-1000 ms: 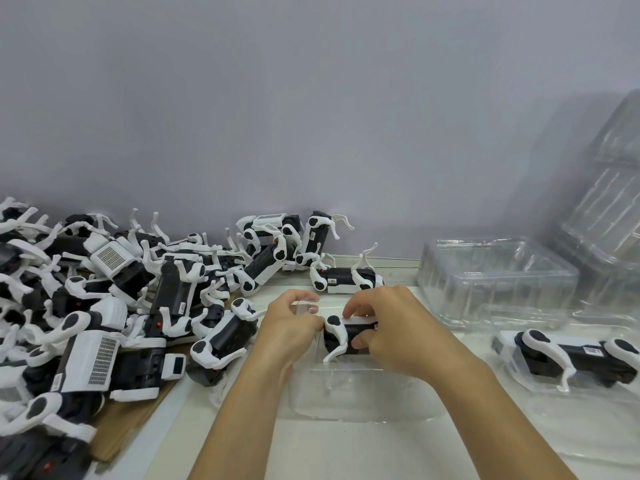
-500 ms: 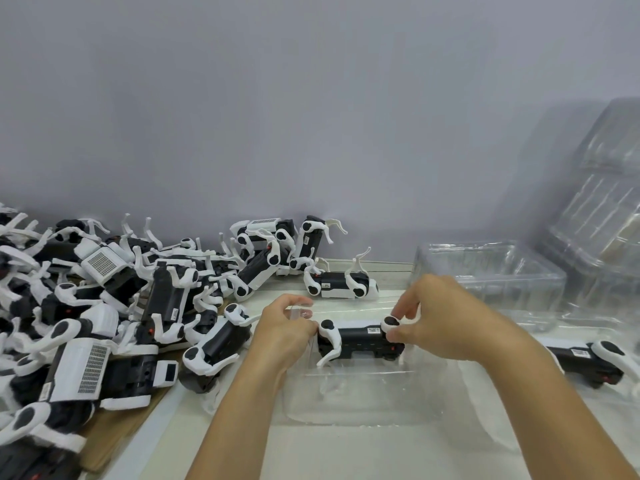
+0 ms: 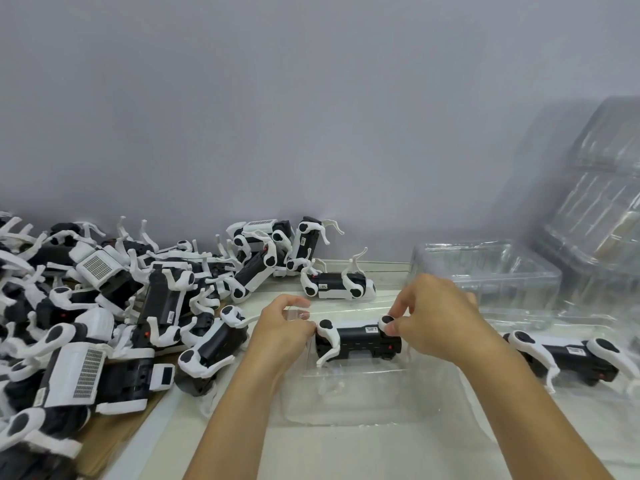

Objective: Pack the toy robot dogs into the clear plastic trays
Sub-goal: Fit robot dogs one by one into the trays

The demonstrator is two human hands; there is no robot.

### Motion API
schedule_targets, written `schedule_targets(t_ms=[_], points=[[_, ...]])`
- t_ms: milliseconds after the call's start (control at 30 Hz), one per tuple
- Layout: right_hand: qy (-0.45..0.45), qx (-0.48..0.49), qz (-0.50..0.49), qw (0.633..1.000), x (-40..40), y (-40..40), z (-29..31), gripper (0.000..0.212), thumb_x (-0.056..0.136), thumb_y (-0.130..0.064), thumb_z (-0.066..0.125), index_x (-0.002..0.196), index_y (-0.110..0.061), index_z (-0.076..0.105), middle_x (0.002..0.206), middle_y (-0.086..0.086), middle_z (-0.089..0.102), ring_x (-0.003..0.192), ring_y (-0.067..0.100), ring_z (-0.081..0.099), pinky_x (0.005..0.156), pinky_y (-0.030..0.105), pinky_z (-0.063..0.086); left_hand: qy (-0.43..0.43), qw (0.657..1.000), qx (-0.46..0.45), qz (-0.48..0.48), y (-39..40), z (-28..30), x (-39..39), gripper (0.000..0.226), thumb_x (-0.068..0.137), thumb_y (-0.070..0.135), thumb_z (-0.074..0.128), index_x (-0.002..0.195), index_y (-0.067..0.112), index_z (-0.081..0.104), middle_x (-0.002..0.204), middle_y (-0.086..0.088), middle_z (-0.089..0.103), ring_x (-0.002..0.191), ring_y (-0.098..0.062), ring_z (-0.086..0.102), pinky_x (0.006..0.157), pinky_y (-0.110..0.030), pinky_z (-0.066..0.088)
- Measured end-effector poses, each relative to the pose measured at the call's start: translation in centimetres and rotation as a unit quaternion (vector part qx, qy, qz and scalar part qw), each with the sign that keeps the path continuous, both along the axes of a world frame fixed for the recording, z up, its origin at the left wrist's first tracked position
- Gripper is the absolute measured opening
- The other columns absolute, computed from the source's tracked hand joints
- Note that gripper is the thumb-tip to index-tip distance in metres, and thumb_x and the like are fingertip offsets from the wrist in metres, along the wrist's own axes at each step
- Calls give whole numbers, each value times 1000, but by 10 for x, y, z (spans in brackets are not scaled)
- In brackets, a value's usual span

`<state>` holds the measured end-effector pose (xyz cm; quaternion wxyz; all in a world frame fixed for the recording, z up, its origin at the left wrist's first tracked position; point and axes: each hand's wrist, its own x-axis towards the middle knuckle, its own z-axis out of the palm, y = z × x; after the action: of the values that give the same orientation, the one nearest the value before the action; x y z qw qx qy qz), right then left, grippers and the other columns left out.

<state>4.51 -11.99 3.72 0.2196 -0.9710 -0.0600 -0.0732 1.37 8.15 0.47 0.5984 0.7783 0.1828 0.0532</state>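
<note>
A toy robot dog (image 3: 358, 344) lies on its side at the centre of the frame, inside a clear plastic tray (image 3: 363, 407) on the pale worktop (image 3: 346, 455). The right hand (image 3: 436, 323) pinches the white hip joint at the dog's right end, fingers curled onto it; the left hand (image 3: 280, 330) curls at the dog's left end and the tray edge, though whether it grips the toy or only the thin plastic cannot be told. A heap of unpacked dogs (image 3: 104, 317) fills the left of the frame, a packed dog (image 3: 568, 355) lies at right, and empty trays (image 3: 485, 275) stand in the upper right. The toy looks light and rigid, its slim white legs the likeliest to snap, so the black body is the safer hold; the tray seems flimsy and apt to slide.
</note>
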Motion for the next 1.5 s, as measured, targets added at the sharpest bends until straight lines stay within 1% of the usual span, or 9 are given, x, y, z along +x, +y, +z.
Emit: schedule_targets(t_ms=[167,233,367,600,800,967,1233,1367,1500], points=[[16,7,8,1000,1,-3,0,19,73,-49,81,77,-33,70,74,-16,56,90,13,51,90,36,32,31,998,11,-50,6,4,-1,18,90,33,67,106,38,59,115,2,64,95,-9,58,73,-27,40],[20,6,9,1000,2,-3,1,20,73,-50,81,79,-34,71,74,-16,55,92,14,51,92,37,33,40,996,-2,-85,9,5,-2,35,82,45,76,111,38,58,117,5,61,104,-9,57,84,-30,40],[30,5,16,999,1,-4,3,21,74,-50,80,82,-33,71,80,-17,56,96,13,49,98,39,34,45,993,30,-103,9,6,-3,55,75,42,83,120,36,53,126,6,56,114,-14,55,87,-31,41],[47,1,59,997,-5,-6,6,20,83,-46,74,98,-36,64,96,-15,53,106,11,39,106,42,34,36,990,75,-115,6,12,-7,53,82,38,79,126,37,49,132,3,51,102,-8,54,84,-28,37],[43,29,78,996,-8,-7,10,13,83,-48,73,84,-38,65,89,-15,53,94,8,45,94,36,40,-91,951,248,-160,-1,25,-12,36,86,29,75,114,47,63,136,23,46,131,0,39,100,-20,27],[40,33,69,996,-8,-6,9,16,83,-49,72,83,-35,67,84,-17,54,97,10,43,97,39,40,-77,920,327,-204,-17,29,-12,23,82,50,74,105,43,71,148,25,40,142,-1,27,120,-40,23],[56,41,62,996,-9,-5,9,15,82,-47,74,82,-34,67,86,-17,54,104,12,44,101,43,40,-59,912,343,-215,-21,19,-12,25,79,60,71,98,44,72,147,33,36,106,18,17,121,-33,2],[60,47,68,995,-9,-5,11,15,82,-47,74,81,-35,66,88,-15,54,100,12,47,100,42,41,-97,927,314,-181,-16,21,-9,6,90,45,65,89,44,71,140,22,49,130,0,39,117,-39,24],[67,42,77,994,-9,-6,11,15,83,-47,73,80,-35,65,89,-15,54,98,12,47,101,43,41,-126,958,247,-66,-5,19,-5,9,94,33,63,103,33,65,119,17,59,120,-7,48,97,-27,36]])
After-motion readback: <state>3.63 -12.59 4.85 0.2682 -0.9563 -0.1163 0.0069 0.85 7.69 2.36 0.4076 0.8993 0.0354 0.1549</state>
